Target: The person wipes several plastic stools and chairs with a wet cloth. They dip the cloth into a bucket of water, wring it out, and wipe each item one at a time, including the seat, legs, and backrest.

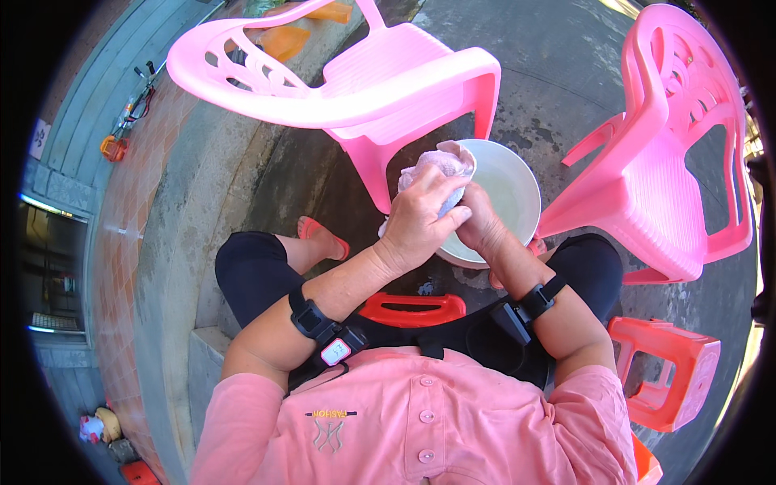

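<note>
Over the left part of a white basin [529,178], I hold a bunched, pale lilac cloth [427,164] between both hands. My left hand [420,212] is closed on the cloth from the near left, its thumb pointing right. My right hand [480,217] meets it from the right, fingers curled and partly hidden behind the left hand and the cloth. Beside the cloth's upper right shows a curved, pinkish piece with a pale rim [461,153]; I cannot tell what it is. The basin holds cloudy, pale liquid.
One pink plastic armchair [380,61] stands beyond the basin to the left, another [659,218] to the right. Near my right elbow is a red plastic stool [675,376]. A concrete step [174,267] and tiled ledge [121,307] run along the left. Dark wet patches mark the floor.
</note>
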Tool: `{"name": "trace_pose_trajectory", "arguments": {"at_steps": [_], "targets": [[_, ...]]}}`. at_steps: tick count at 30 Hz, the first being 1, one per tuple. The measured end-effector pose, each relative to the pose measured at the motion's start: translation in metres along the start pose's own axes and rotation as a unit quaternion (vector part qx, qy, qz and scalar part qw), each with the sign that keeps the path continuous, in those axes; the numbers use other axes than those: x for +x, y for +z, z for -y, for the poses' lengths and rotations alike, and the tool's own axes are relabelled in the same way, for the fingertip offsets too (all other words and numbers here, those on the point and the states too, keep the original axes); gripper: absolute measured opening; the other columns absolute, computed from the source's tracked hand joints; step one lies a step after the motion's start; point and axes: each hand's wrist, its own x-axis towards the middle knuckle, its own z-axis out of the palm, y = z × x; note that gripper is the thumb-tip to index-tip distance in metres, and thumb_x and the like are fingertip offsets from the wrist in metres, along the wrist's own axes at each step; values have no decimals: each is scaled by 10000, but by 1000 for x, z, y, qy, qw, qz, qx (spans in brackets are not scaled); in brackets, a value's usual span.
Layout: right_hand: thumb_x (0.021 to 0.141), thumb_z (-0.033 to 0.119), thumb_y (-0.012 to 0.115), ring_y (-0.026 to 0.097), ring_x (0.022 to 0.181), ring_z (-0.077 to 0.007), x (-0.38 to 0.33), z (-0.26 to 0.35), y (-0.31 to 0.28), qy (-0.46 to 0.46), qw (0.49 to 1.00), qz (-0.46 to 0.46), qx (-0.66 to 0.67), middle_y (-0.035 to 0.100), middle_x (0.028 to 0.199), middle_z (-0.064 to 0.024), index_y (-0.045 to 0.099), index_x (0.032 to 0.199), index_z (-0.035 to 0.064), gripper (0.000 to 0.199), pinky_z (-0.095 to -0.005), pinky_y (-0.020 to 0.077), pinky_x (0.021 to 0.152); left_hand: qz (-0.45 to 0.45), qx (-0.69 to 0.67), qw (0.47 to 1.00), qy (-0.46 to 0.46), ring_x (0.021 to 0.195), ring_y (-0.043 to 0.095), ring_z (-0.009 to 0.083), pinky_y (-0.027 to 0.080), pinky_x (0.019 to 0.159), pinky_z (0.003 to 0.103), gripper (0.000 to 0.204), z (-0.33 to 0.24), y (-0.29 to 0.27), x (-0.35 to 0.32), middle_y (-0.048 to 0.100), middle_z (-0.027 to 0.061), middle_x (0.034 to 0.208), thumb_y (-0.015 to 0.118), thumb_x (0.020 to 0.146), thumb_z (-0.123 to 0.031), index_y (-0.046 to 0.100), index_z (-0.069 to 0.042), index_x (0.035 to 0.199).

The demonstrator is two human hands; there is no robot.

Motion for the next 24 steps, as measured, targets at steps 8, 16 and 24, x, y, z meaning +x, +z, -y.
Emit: {"name": "trace_pose_trajectory", "arguments": {"at_steps": [8, 16, 24], "targets": [[1035, 266, 448, 616, 1163, -274, 3, 10, -2, -2, 996, 3, 89, 630, 1296, -146, 565, 1328, 12, 405, -418, 483, 1028, -1, -264, 915, -304, 605, 605, 82, 471, 470, 205, 245, 5, -11, -13, 642, 37, 840, 723, 808, 44, 666, 2, 1042], [1035, 268, 471, 609, 1158, -260, -10, 18, 8, -49, 997, 20, 61, 623, 1288, -123, 566, 1322, 19, 392, -419, 480, 1023, -11, -72, 984, -165, 720, 581, 118, 516, 619, 256, 210, 20, -4, -12, 546, 29, 861, 798, 740, 21, 663, 13, 901], [990, 170, 549, 604, 1169, -256, -13, 19, -1, -110, 991, -34, -62, 612, 1300, -104, 561, 1319, 57, 348, -409, 494, 1008, -151, -417, 845, -299, 679, 619, 178, 524, 521, 313, 51, 31, -54, 6, 644, 84, 829, 613, 810, -56, 617, -13, 838]]}}
